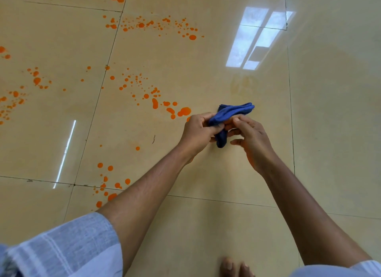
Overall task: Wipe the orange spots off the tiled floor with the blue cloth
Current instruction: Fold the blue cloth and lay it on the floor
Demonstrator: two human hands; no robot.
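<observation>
Both hands hold the blue cloth [231, 113] bunched above the floor [206, 74]: the left hand [195, 134] grips its lower fold, the right hand [249, 136] pinches it. The nearest orange spots [184, 111] lie just left, nearer the left hand.

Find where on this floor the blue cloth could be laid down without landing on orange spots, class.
Bare tile lies right of the blue cloth, around the window reflection, and near the toes. Orange spots crowd the floor left of the left hand, and the far tiles.
</observation>
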